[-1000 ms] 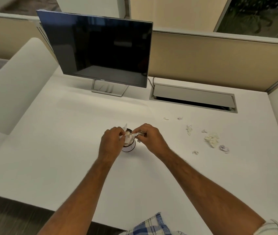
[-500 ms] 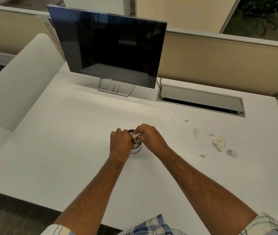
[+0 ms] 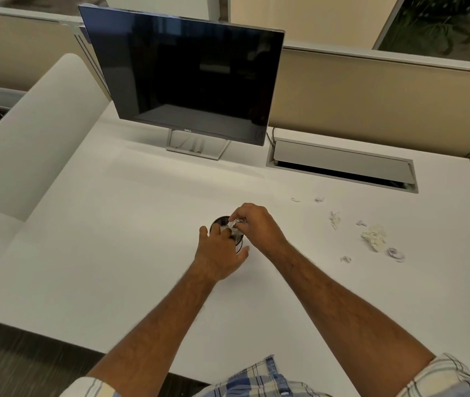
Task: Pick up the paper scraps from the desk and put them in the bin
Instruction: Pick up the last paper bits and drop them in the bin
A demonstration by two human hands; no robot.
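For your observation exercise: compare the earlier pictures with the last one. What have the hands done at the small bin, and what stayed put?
The left hand has let go of the crumpled white paper scrap, its fingers now spread against the small black mesh bin. The right hand still pinches the scrap over the rim. The loose scraps on the white desk lie unmoved.

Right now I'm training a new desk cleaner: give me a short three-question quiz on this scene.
1. True or false: the right hand pinches a crumpled scrap over the small dark bin.
2. The loose scraps lie on which side of the bin?
3. The monitor screen is: A) lit, B) dark.

Key: 1 true; 2 the person's right; 3 B.
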